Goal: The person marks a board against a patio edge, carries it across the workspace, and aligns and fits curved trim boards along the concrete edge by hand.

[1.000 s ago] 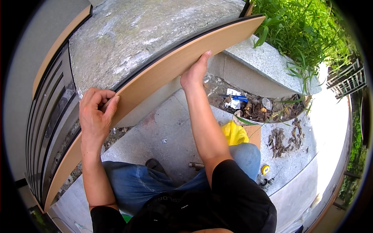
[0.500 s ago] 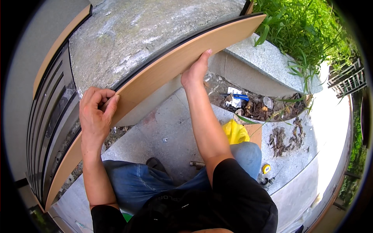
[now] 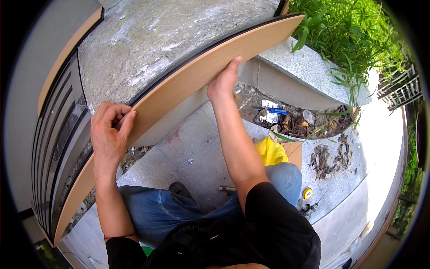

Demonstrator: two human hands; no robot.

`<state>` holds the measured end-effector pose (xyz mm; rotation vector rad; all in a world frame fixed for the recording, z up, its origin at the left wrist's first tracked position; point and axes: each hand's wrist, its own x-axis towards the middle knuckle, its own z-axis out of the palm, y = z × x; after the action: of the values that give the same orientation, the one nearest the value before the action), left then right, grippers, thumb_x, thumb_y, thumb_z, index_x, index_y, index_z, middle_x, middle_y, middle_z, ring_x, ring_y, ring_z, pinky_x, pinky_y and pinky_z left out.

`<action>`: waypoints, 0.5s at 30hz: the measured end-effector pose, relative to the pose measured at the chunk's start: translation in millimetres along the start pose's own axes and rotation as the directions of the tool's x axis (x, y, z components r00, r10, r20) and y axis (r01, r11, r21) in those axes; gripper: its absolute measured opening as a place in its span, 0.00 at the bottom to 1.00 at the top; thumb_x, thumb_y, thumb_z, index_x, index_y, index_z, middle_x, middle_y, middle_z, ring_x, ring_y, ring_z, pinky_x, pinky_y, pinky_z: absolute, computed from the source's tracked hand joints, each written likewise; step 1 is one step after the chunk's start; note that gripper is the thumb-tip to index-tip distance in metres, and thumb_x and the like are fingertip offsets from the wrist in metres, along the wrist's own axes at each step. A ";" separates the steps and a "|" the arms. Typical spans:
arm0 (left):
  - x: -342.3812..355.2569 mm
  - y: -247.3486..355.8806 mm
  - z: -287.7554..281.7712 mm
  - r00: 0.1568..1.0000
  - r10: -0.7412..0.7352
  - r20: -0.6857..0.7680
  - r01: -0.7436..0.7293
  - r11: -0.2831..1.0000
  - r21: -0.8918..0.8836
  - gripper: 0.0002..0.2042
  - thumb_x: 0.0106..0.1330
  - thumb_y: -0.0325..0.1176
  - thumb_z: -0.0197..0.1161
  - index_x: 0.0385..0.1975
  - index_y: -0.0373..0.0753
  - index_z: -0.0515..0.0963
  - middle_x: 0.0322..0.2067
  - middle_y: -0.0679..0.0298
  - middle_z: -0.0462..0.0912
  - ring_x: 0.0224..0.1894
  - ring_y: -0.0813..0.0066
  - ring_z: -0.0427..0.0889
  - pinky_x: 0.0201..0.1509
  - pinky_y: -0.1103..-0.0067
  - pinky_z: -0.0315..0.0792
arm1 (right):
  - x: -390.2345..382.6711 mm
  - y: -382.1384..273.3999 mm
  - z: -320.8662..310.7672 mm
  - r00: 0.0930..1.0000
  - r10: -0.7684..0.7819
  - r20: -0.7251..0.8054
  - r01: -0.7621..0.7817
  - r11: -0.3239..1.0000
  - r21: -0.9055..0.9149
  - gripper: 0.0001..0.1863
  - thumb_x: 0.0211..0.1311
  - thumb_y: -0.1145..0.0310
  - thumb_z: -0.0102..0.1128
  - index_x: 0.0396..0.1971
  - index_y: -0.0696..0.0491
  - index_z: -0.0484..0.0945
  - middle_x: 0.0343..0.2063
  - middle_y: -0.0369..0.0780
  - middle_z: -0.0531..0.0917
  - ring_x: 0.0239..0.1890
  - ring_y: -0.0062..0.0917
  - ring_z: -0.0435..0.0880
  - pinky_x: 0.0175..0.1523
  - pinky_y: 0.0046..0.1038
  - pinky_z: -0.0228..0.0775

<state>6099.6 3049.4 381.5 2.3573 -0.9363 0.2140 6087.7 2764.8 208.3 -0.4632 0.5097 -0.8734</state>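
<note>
A long tan wooden board [image 3: 188,85] runs from lower left to upper right, standing on edge against a rough stone slab [image 3: 152,49]. My left hand [image 3: 109,132] is curled over the board's upper edge near its left half and grips it. My right hand [image 3: 223,81] presses flat against the board's face farther right, fingers pointing up. Both forearms reach up from my body at the bottom, over my blue-jeaned knees.
A dark louvred metal panel [image 3: 60,148] stands at the left. Paved ground [image 3: 201,148] lies below, with a yellow bag [image 3: 270,151], a tape measure [image 3: 307,193], dry leaves and litter [image 3: 286,119]. A granite curb [image 3: 304,71] and grass [image 3: 349,40] are at the upper right.
</note>
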 end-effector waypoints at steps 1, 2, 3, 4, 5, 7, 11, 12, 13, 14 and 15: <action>0.1 0.5 0.0 1.000 -0.002 0.002 0.002 1.000 0.002 0.06 0.63 0.26 0.74 0.35 0.33 0.85 0.29 0.61 0.77 0.31 0.69 0.77 0.36 0.75 0.73 | 0.7 0.3 -0.4 1.000 -0.001 0.001 0.001 1.000 0.002 0.37 0.83 0.35 0.33 0.76 0.48 0.62 0.75 0.38 0.68 0.77 0.34 0.65 0.79 0.44 0.54; 0.1 0.9 0.0 1.000 -0.003 0.003 0.003 1.000 0.004 0.06 0.63 0.26 0.74 0.35 0.33 0.85 0.29 0.61 0.77 0.31 0.69 0.77 0.36 0.75 0.73 | 1.1 0.6 -1.0 1.000 -0.001 0.002 0.001 1.000 0.003 0.37 0.83 0.35 0.33 0.76 0.48 0.62 0.75 0.38 0.68 0.77 0.34 0.65 0.79 0.44 0.54; 0.1 1.2 -0.1 1.000 -0.003 0.003 0.003 1.000 0.005 0.06 0.63 0.26 0.74 0.35 0.33 0.85 0.29 0.61 0.77 0.31 0.69 0.77 0.36 0.75 0.73 | 1.3 0.9 -1.2 1.000 0.000 0.009 0.000 1.000 0.007 0.37 0.83 0.35 0.32 0.76 0.48 0.62 0.75 0.38 0.68 0.77 0.34 0.65 0.79 0.44 0.54; 0.0 1.5 -0.2 1.000 -0.003 0.005 0.003 1.000 0.004 0.06 0.64 0.26 0.74 0.36 0.33 0.85 0.29 0.61 0.77 0.31 0.69 0.77 0.36 0.75 0.73 | 1.6 1.1 -1.4 1.000 0.002 0.016 -0.002 1.000 0.012 0.38 0.83 0.35 0.32 0.76 0.48 0.62 0.75 0.38 0.68 0.76 0.34 0.65 0.79 0.44 0.54; 0.0 1.6 -0.3 1.000 -0.004 0.007 0.004 1.000 0.004 0.06 0.64 0.26 0.74 0.36 0.33 0.85 0.29 0.61 0.77 0.31 0.69 0.77 0.36 0.75 0.73 | 2.0 1.4 -1.6 1.000 0.001 0.016 -0.001 1.000 0.012 0.38 0.83 0.35 0.32 0.76 0.48 0.62 0.75 0.38 0.68 0.76 0.34 0.65 0.79 0.44 0.54; 0.1 1.5 -0.6 1.000 -0.004 0.008 0.004 1.000 0.003 0.06 0.64 0.26 0.74 0.36 0.33 0.85 0.29 0.61 0.77 0.31 0.69 0.78 0.36 0.75 0.73 | 2.8 1.9 -1.7 1.000 0.009 0.000 -0.009 1.000 0.011 0.38 0.83 0.35 0.32 0.76 0.48 0.62 0.74 0.38 0.69 0.76 0.34 0.66 0.79 0.44 0.54; 0.1 1.4 -0.3 1.000 -0.001 0.005 0.001 1.000 0.001 0.06 0.64 0.26 0.74 0.36 0.33 0.85 0.29 0.62 0.78 0.31 0.69 0.78 0.37 0.75 0.73 | 5.0 3.8 -2.9 1.000 -0.004 -0.010 0.004 1.000 -0.007 0.38 0.83 0.34 0.32 0.76 0.48 0.62 0.75 0.38 0.68 0.76 0.34 0.65 0.79 0.45 0.54; 0.1 1.0 -0.3 1.000 -0.002 0.005 0.002 1.000 0.002 0.06 0.64 0.26 0.74 0.36 0.33 0.85 0.29 0.62 0.78 0.31 0.69 0.78 0.37 0.75 0.73 | 5.0 3.8 -3.0 1.000 0.005 -0.010 -0.005 1.000 -0.004 0.38 0.83 0.34 0.32 0.76 0.48 0.62 0.75 0.38 0.68 0.77 0.34 0.65 0.79 0.45 0.54; 0.1 0.5 -0.3 1.000 0.007 0.002 -0.007 1.000 0.007 0.06 0.64 0.26 0.74 0.36 0.33 0.85 0.29 0.62 0.78 0.31 0.69 0.78 0.37 0.75 0.73 | 5.0 3.8 -3.1 1.000 0.015 -0.010 -0.015 1.000 0.000 0.39 0.82 0.34 0.32 0.76 0.48 0.62 0.75 0.38 0.68 0.77 0.34 0.65 0.79 0.45 0.54; 0.1 0.1 -0.3 1.000 0.015 -0.001 -0.015 1.000 0.013 0.06 0.64 0.26 0.74 0.36 0.34 0.85 0.29 0.62 0.78 0.31 0.69 0.78 0.37 0.75 0.73 | 5.0 3.8 -3.1 1.000 0.015 -0.009 -0.015 1.000 0.000 0.39 0.82 0.34 0.32 0.76 0.48 0.62 0.75 0.38 0.68 0.77 0.34 0.65 0.79 0.45 0.54; 0.2 -0.2 -0.3 1.000 0.015 -0.001 -0.015 1.000 0.013 0.06 0.64 0.26 0.74 0.36 0.34 0.85 0.29 0.62 0.78 0.31 0.69 0.78 0.37 0.75 0.73 | 4.7 3.4 -2.8 1.000 0.021 -0.014 -0.021 1.000 0.000 0.39 0.82 0.34 0.32 0.76 0.48 0.62 0.75 0.38 0.68 0.77 0.34 0.64 0.79 0.45 0.53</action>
<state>6099.8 3049.6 381.7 2.3626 -0.9544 0.2278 6090.5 2762.5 203.1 -0.4517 0.5270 -0.8566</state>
